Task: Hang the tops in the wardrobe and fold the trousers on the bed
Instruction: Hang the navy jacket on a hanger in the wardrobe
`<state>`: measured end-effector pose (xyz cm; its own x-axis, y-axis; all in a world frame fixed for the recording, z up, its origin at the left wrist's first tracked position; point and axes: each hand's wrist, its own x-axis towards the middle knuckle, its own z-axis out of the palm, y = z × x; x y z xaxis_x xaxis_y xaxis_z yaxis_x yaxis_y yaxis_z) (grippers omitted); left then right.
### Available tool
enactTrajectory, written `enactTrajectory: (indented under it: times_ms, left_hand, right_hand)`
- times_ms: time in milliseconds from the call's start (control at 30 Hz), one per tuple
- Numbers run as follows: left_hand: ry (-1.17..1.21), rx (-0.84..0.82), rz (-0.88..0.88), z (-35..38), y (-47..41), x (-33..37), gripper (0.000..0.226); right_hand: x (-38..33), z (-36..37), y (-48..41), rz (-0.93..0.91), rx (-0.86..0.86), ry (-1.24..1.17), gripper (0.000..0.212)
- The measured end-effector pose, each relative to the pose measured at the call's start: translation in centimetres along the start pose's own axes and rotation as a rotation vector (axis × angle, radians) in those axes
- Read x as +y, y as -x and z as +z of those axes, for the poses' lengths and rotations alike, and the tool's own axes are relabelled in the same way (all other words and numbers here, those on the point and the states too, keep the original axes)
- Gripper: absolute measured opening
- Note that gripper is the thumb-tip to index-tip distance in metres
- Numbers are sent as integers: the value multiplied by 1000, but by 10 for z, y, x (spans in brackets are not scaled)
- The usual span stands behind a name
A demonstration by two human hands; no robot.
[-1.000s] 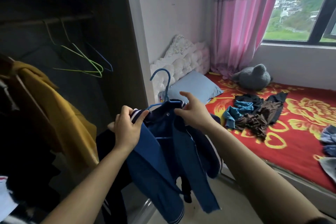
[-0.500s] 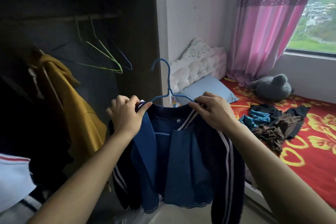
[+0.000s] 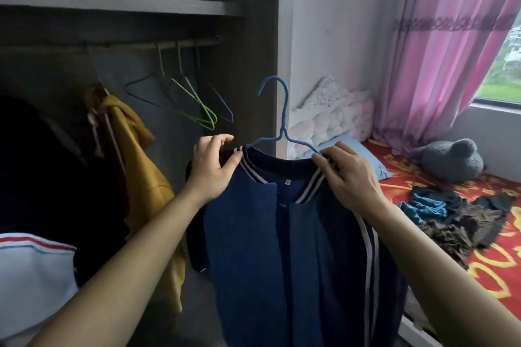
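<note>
Two hands, left (image 3: 214, 169) and right (image 3: 349, 180), pinch one blue jacket (image 3: 253, 234) on one hanger (image 3: 285, 110).

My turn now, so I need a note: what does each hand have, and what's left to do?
Left hand grips the blue jacket at one shoulder; right hand pinches its collar by the blue hanger.
Done: jacket is on the hanger; hook not yet on the wardrobe rail.
Left: hook it by the empty hangers, then sort the clothes pile on the bed.
</note>
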<state>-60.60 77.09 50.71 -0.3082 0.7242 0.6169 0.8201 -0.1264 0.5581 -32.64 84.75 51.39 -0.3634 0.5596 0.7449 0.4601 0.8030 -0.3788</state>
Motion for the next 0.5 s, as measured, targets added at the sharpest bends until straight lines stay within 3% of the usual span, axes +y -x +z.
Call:
enactTrajectory:
  times_ms: [100, 267, 400, 500]
  left_hand:
    - [-145, -120, 58, -4, -12, -8, 33]
    - [-77, -97, 18, -12, -35, -11, 29]
    - [12, -223, 19, -20, -57, -29, 31]
    - [-84, -232, 68, -25, -65, -52, 30]
  right_hand:
    - [-15, 4, -9, -14, -12, -23, 19]
    - [-35, 11, -27, 62, -32, -64, 19]
    - [-54, 25, -39, 105, -12, 17, 20]
    - [-74, 44, -42, 149, -18, 19, 21]
